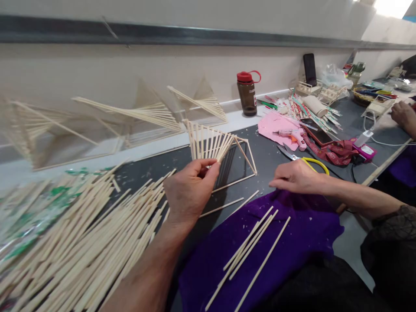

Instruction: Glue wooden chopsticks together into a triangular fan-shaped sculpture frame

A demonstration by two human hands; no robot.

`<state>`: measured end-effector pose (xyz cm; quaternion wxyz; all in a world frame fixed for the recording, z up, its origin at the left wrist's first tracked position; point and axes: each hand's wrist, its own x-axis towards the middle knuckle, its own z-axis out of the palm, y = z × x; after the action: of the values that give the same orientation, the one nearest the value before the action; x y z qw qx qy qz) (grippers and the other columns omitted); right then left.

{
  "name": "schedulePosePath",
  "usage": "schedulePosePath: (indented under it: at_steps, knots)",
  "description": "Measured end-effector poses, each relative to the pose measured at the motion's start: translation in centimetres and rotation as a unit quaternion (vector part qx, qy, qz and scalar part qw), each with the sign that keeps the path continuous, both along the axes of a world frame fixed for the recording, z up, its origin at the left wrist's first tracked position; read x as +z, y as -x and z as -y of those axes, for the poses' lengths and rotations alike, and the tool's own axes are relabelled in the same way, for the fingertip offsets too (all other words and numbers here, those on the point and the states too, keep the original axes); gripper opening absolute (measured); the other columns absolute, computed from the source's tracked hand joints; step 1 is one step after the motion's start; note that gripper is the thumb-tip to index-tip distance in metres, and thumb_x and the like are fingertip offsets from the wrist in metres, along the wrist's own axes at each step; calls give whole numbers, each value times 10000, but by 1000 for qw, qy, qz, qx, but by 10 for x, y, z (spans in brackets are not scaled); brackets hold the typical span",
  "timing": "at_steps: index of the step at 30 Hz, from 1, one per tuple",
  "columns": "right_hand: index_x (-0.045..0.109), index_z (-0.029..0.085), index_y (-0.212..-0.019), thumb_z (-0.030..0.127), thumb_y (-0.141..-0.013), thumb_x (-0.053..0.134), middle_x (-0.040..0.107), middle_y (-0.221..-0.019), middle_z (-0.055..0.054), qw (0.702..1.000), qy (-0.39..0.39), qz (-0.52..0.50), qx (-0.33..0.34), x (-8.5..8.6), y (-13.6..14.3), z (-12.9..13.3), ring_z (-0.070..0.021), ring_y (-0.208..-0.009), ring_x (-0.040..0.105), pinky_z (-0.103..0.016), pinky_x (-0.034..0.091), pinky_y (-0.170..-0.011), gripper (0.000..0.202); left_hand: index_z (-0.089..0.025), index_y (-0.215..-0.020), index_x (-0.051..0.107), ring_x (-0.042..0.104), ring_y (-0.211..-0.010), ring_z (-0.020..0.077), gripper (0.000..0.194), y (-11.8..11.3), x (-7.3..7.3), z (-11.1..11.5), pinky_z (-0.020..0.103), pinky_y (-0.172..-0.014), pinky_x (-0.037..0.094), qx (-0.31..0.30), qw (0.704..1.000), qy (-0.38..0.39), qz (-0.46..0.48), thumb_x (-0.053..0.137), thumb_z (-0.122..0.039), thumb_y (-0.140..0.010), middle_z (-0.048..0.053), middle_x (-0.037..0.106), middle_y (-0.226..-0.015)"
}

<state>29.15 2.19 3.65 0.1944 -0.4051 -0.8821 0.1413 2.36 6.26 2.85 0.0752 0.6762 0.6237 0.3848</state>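
My left hand pinches the fanned end of a stick frame, built of thin pale wooden sticks, between thumb and fingertips. The frame's open, angular end extends to the right over the dark table. My right hand is closed, its fingers curled down at the upper edge of a purple cloth; whatever it may hold is hidden. Several loose sticks lie on the cloth, below and between my hands. A large heap of sticks spreads to the left of my left forearm.
Twisted stick models stand along the wall. A brown bottle with a red lid is behind. Yellow-handled scissors, a pink glue gun, a red lanyard and a phone lie right. Another person's hand shows at far right.
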Motion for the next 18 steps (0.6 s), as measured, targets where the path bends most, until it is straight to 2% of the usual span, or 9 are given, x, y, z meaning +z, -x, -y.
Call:
schedulePosePath:
  at_steps: [2, 4, 6, 8, 10, 13, 18]
  knots:
    - [669, 152, -727, 331, -960, 534, 679, -691, -29, 996, 12, 39, -84, 7, -15, -13, -123, -642, 591, -234, 350, -585, 323, -203, -927, 770, 690, -662, 215, 328, -1, 2, 1, 318, -687, 484, 5, 1000, 1, 4, 582, -438, -798, 17, 707, -656]
    - [718, 157, -863, 306, -953, 527, 738, -827, -49, 979, -7, 77, -188, 13, -33, -31, -147, -748, 640, -242, 371, -639, 259, -189, -930, 776, 686, -658, 221, 333, -1, 3, 2, 327, -677, 478, 11, 1000, 4, 5, 600, -430, -781, 20, 701, -651]
    - [735, 172, -1012, 313, -940, 522, 762, -976, -78, 943, -21, 140, -302, 17, -52, -52, -194, -867, 669, -263, 374, -662, 266, -179, -954, 775, 693, -684, 232, 353, 0, 3, 2, 341, -696, 481, 5, 1000, 6, 4, 594, -439, -799, 26, 703, -668]
    - [736, 170, -1053, 354, -928, 526, 764, -1009, -97, 907, 19, 180, -380, 18, -67, -71, -222, -921, 678, -272, 379, -662, 306, -191, -964, 772, 700, -707, 238, 350, 1, 2, 3, 351, -719, 487, -2, 1000, 6, 7, 586, -450, -818, 24, 709, -680]
    - [740, 163, -1039, 415, -899, 564, 763, -996, -109, 887, 68, 199, -411, 16, -76, -85, -235, -927, 679, -275, 389, -664, 338, -209, -945, 772, 699, -692, 229, 322, 2, 0, 3, 345, -713, 491, -2, 1000, -4, 13, 597, -444, -813, 17, 710, -668]
    - [744, 130, -949, 451, -826, 667, 753, -925, -125, 876, 127, 192, -424, 13, -79, -97, -234, -889, 665, -278, 390, -673, 352, -214, -920, 778, 690, -649, 202, 298, 1, -2, 4, 318, -678, 490, 4, 1000, -20, 22, 614, -432, -797, 11, 706, -642]
    - [679, 101, -717, 349, -750, 729, 671, -716, -109, 878, 153, 126, -436, 13, -83, -103, -198, -742, 592, -300, 336, -632, 255, -210, -926, 786, 672, -611, 162, 296, -3, 1, 6, 273, -671, 495, -12, 999, -7, 34, 592, -405, -816, 4, 724, -662]
